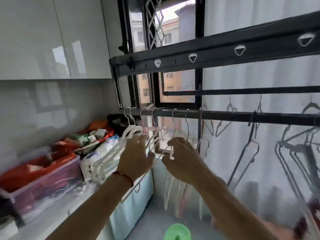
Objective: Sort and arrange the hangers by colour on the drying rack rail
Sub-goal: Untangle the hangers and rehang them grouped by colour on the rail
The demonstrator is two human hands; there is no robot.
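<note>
Two white hangers hang just above the left hand, two pink hangers between the hands, three pale wire ones above the right hand. Farther right of it: four dark hangers, blurred, count uncertain.

White hangers, then pink hangers, hang on the black rail; a red bracelet circles the wrist.

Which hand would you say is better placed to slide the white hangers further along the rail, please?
Probably the left hand: its spread fingers already reach among the white hangers at the rail's left end. The right hand sits further right and pinches a pale hanger there.
</note>
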